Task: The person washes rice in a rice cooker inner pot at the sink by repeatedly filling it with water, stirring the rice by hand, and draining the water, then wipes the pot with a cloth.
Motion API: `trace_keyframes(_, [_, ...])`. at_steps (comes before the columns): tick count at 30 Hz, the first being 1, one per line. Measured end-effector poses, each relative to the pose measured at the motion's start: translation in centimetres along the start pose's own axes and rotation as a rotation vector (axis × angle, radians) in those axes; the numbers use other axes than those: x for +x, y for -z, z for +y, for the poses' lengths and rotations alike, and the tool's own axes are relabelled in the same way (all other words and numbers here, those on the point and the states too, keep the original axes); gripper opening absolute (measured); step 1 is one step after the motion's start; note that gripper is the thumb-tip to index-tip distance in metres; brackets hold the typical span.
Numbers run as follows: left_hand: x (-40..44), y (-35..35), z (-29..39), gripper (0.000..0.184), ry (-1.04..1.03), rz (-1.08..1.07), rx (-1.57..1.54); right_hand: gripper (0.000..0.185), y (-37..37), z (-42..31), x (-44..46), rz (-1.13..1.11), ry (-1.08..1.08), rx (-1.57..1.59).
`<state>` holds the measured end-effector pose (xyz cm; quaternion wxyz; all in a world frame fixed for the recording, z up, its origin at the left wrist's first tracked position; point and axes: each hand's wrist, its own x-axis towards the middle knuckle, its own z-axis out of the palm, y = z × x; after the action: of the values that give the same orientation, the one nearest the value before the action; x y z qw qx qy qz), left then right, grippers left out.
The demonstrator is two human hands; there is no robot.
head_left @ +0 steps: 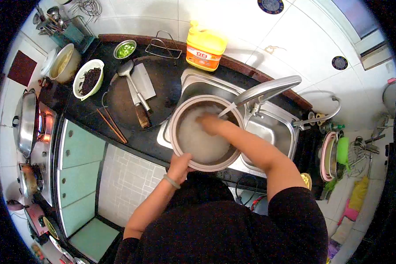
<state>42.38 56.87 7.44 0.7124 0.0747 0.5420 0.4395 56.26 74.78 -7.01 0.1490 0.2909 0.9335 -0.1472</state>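
A large round pot (177,147) with cloudy whitish water inside sits over the left basin of the steel sink (198,81). My left hand (179,168) grips the pot's near-left rim, a pale bracelet on its wrist. Inside the pot, my right hand (210,124) is dipped in the cloudy water; its fingers are blurred and partly hidden. From the curved faucet (268,89) a stream of water runs into the pot, close beside my right hand.
Left of the sink, a cleaver (144,83) and a metal spatula (132,79) lie on a round board (165,90), with chopsticks (113,126) nearby. A yellow jug (204,48) stands behind the sink. A lidded wok (27,123) sits over a lit burner at far left.
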Motion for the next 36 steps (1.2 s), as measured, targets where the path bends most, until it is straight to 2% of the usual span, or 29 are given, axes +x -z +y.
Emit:
trace_keyframes(1, [0.1, 0.0, -0.2, 0.046, -0.011, 0.001, -0.02, 0.055, -2.2, 1.6, 0.5, -0.168, -0.061, 0.063])
trace_keyframes(2, [0.1, -0.1, -0.2, 0.046, -0.011, -0.002, -0.023, 0.055, -2.2, 1.4, -0.2, -0.171, -0.063, 0.059])
trace_keyframes(4, [0.0, -0.3, -0.3, 0.045, -0.028, -0.005, -0.041, 0.074, -0.3, -0.4, -2.8, -0.307, -0.01, 0.272])
trace_keyframes(6, [0.0, -0.4, -0.4, 0.043, -0.031, -0.013, -0.032, 0.082, 7.8, -5.4, -4.5, -0.763, -0.159, 0.458])
trace_keyframes(8, [0.2, -0.4, -0.3, 0.042, -0.04, -0.02, -0.021, 0.081, 6.5, -7.5, -4.9, -0.691, -0.088, 0.46])
trace_keyframes(10, [0.2, -0.2, -0.4, 0.038, -0.025, -0.032, -0.028, 0.076, 5.6, -9.2, -4.0, -0.445, 0.016, 0.54])
trace_keyframes(11, [0.2, -0.1, -0.5, 0.038, -0.026, -0.029, -0.023, 0.076, 5.5, -9.4, -3.5, -0.442, 0.019, 0.544])
trace_keyframes(13, [-0.2, -0.3, -0.3, 0.035, -0.045, 0.02, -0.049, 0.064, 6.9, -10.1, -2.9, -0.402, -0.125, 0.725])
trace_keyframes(14, [-0.1, -0.1, -0.5, 0.035, -0.044, 0.023, -0.05, 0.064, 6.6, -10.2, -2.8, -0.405, -0.122, 0.725])
trace_keyframes(16, [0.1, 0.2, -0.7, 0.033, -0.03, 0.012, -0.051, 0.043, 5.4, -9.8, -2.7, 0.051, -0.232, 0.805])
trace_keyframes(17, [0.1, 0.2, -0.8, 0.033, -0.03, 0.012, -0.056, 0.038, 5.2, -9.2, -2.2, 0.086, -0.327, 0.89])
trace_keyframes(18, [-0.2, -0.1, -0.6, 0.033, -0.028, 0.019, -0.068, 0.038, 5.8, -8.6, -2.2, 0.085, -0.327, 0.886])
trace_keyframes(20, [-0.2, -0.4, -0.3, 0.033, -0.029, 0.02, -0.081, 0.042, 8.6, -7.8, -3.1, 0.068, -0.384, 0.638])
trace_keyframes(21, [-0.2, -0.5, -0.3, 0.033, -0.018, 0.033, -0.064, 0.042, 11.2, -8.1, -3.7, -0.043, -0.349, 0.51])
trace_keyframes(22, [-0.2, -0.5, -0.2, 0.033, -0.009, 0.047, -0.047, 0.042, 9.8, -7.4, -3.5, -0.041, -0.349, 0.508])
trace_keyframes(24, [-0.2, -0.7, -0.1, 0.034, -0.018, 0.04, -0.057, 0.045, 7.2, -6.1, -3.1, 0.211, -0.007, -0.023])
trace_keyframes(25, [-0.3, -0.8, 0.0, 0.034, -0.023, 0.035, -0.066, 0.045, 7.0, -5.8, -3.4, 0.216, -0.004, -0.023])
trace_keyframes(27, [-0.4, -1.3, 0.5, 0.033, -0.035, 0.026, -0.054, 0.046, 7.0, -5.4, -4.0, -0.396, 0.154, 0.189])
trace_keyframes(28, [-0.5, -1.5, 0.6, 0.033, -0.04, 0.013, -0.044, 0.046, 7.3, -4.9, -4.4, -0.394, 0.155, 0.191])
trace_keyframes(30, [0.0, -1.1, -0.1, 0.035, -0.056, 0.01, -0.055, 0.039, 8.1, -3.2, -4.8, -0.096, 0.28, 0.222])
trace_keyframes(31, [0.1, -1.1, -0.3, 0.037, -0.073, 0.009, -0.069, 0.039, 7.8, -2.1, -5.0, -0.095, 0.277, 0.223])
trace_keyframes(33, [0.0, -1.1, 0.0, 0.039, -0.049, 0.002, -0.05, 0.032, 7.7, -0.5, -5.4, 0.025, -0.227, 1.72])
trace_keyframes(34, [0.0, -1.2, 0.1, 0.042, -0.031, -0.002, -0.032, 0.032, 7.8, -0.1, -5.2, 0.031, -0.227, 1.723])
trace_keyframes(36, [0.3, -1.2, 0.0, 0.042, -0.014, 0.002, -0.047, 0.031, 8.4, 0.3, -4.6, 0.058, -0.079, 1.924])
